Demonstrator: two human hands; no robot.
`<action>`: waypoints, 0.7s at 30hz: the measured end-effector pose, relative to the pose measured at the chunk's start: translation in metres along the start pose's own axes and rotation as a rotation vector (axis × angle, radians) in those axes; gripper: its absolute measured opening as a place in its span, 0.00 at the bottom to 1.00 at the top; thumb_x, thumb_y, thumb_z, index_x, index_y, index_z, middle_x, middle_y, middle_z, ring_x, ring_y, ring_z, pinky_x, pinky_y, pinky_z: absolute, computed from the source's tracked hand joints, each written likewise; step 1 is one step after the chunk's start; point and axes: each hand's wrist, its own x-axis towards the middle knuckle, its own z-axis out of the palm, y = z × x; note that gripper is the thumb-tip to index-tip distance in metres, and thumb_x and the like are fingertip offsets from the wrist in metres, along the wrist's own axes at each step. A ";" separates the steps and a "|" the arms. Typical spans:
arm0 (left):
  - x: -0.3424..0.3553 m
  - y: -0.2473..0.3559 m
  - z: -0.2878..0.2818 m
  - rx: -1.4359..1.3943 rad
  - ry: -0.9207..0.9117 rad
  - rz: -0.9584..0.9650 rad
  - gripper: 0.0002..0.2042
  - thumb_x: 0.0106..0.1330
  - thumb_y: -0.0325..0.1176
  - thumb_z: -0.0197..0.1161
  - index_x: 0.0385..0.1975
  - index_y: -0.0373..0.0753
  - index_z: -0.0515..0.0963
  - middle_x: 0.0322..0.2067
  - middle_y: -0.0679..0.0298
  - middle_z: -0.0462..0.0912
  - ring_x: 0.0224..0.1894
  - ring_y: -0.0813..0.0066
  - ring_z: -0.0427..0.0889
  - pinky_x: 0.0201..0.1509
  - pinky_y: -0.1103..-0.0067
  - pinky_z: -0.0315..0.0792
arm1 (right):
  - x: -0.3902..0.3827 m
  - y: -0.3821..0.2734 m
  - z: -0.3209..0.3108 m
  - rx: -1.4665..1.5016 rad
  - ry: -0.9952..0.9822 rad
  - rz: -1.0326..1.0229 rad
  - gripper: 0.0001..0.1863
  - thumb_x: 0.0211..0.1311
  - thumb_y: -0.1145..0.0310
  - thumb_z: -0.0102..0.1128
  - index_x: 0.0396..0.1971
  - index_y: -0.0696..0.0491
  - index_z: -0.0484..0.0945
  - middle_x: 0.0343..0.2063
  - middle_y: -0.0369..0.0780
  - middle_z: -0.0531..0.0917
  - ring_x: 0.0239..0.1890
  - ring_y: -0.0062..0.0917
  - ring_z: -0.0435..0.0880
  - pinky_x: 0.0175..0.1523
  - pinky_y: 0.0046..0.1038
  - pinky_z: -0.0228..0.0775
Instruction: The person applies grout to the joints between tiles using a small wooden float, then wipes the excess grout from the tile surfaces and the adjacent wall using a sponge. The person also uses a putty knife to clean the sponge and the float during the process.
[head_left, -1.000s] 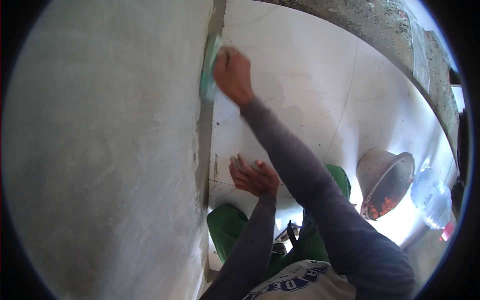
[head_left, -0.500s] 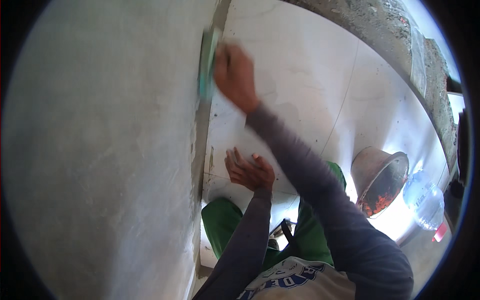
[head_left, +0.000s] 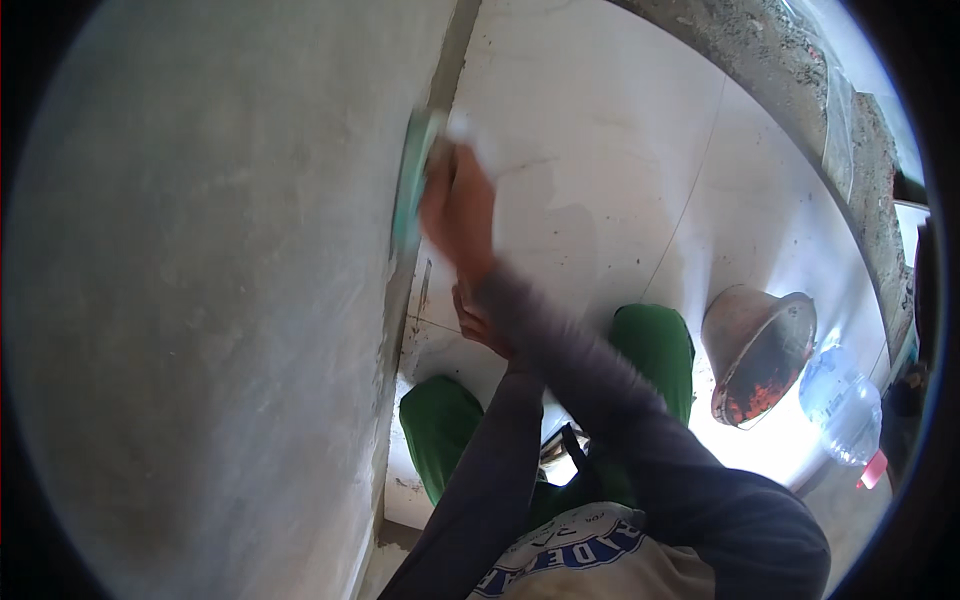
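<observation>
My right hand point(head_left: 464, 205) is closed around the handle of a pale green plastering float point(head_left: 408, 195). The float's long flat side lies along the grey plastered wall point(head_left: 230, 260), low down beside the wall's foot; motion blurs both hand and tool. Lower down, my left hand point(head_left: 473, 322) is over the floor close to the wall, partly covered by my right forearm. The fingers that show there look stretched out, with nothing visible in them.
Large pale tiles point(head_left: 590, 170) make up the floor, edged by rough concrete point(head_left: 760, 70) at the far right. To my right a mortar-stained bucket point(head_left: 755, 350) lies tilted, next to a clear plastic bottle point(head_left: 842, 405) with a red cap. My green-clad knees are bent below.
My right hand and the float have come down along the wall toward me. The right forearm has swung left and now covers much of the left hand.
</observation>
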 end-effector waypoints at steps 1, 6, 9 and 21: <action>-0.003 -0.008 0.016 0.156 -0.036 0.030 0.25 0.82 0.47 0.48 0.71 0.40 0.64 0.69 0.59 0.72 0.72 0.53 0.67 0.69 0.61 0.67 | 0.043 0.018 0.001 -0.033 0.004 -0.046 0.07 0.73 0.71 0.50 0.38 0.58 0.74 0.30 0.55 0.79 0.34 0.57 0.80 0.38 0.48 0.72; -0.010 0.020 -0.010 -0.100 -0.026 0.139 0.23 0.82 0.44 0.51 0.69 0.39 0.67 0.68 0.65 0.72 0.72 0.58 0.68 0.67 0.62 0.67 | -0.075 0.033 -0.010 -0.005 -0.026 0.149 0.09 0.75 0.69 0.51 0.38 0.60 0.72 0.29 0.56 0.80 0.30 0.55 0.80 0.35 0.46 0.71; 0.002 0.032 -0.027 -0.269 -0.007 0.115 0.29 0.77 0.49 0.55 0.70 0.38 0.63 0.65 0.53 0.70 0.67 0.50 0.71 0.65 0.62 0.68 | -0.064 0.001 -0.013 0.004 -0.063 -0.074 0.08 0.75 0.69 0.51 0.42 0.59 0.73 0.28 0.56 0.80 0.29 0.54 0.79 0.35 0.44 0.72; 0.004 0.018 -0.017 -0.009 0.036 0.148 0.30 0.76 0.48 0.59 0.70 0.37 0.64 0.68 0.54 0.70 0.71 0.53 0.68 0.73 0.59 0.63 | 0.032 0.000 -0.006 -0.033 0.027 -0.014 0.12 0.75 0.71 0.51 0.47 0.60 0.81 0.28 0.52 0.83 0.30 0.41 0.86 0.39 0.35 0.77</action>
